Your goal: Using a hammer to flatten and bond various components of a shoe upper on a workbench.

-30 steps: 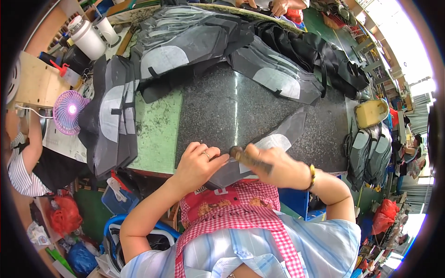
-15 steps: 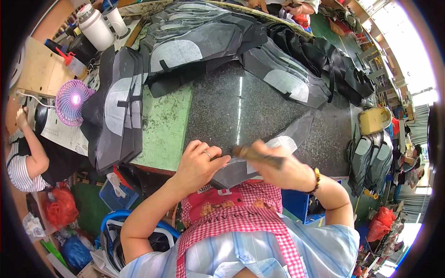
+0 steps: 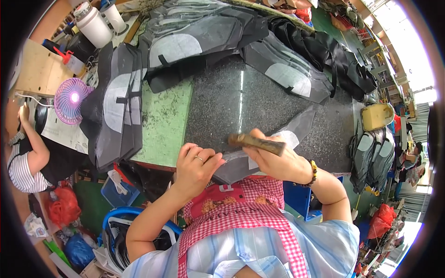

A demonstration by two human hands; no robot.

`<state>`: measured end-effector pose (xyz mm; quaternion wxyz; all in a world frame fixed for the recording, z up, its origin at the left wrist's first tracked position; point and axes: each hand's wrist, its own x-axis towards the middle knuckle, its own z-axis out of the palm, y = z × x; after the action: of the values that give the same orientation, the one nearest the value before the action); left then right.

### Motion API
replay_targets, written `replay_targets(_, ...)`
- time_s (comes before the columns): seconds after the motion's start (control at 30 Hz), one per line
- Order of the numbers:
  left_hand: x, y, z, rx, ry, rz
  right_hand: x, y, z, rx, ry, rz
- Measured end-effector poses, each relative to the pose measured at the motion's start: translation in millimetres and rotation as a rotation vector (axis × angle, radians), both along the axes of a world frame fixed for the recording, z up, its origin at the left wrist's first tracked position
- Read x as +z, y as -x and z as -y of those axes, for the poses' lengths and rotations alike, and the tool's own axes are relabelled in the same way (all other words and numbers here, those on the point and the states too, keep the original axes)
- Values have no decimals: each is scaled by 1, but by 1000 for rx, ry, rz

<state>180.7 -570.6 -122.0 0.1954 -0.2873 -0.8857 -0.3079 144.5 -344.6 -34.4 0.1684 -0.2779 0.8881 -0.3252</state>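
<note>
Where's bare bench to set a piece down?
Bare dark stone slab between the back pile of grey panels and the hands. Green mat beside the left stack is free. Crowded: back edge, left stack, the piece under the right hand.

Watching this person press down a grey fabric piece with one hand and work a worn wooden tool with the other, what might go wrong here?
1. The left hand pins the grey fabric piece right beside the worn wooden-handled tool gripped by the right hand; a slip might catch the fingers.
2. The piece lies at the near edge of the dark speckled stone slab, so it may slide off.
</note>
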Motion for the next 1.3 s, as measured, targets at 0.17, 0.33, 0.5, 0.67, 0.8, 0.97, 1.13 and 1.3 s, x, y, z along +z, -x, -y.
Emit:
replay_targets(0.17,-1,3,1,-4,58,-71,-8,3,12,192,-59,-179)
replay_targets(0.33,10,2,-4,10,83,-34,-3,-9,10,78,-91,-29)
replay_targets(0.5,47,-15,-68,-86,278,127,-1,2,-36,-287,370,102)
replay_targets(0.67,30,25,-85,-282,171,422,36,-31,-115,-802,548,144)
replay_targets(0.8,74,62,-44,-175,-212,599,26,-72,-166,-976,749,152)
replay_targets(0.97,138,48,44,578,55,-451,7,-90,-196,-1109,773,142)
replay_targets(1.13,29,56,130,925,517,-157,24,-70,-170,-989,751,237)
replay_targets(1.3,60,126,50,447,97,-100,22,-52,-172,-712,595,254)
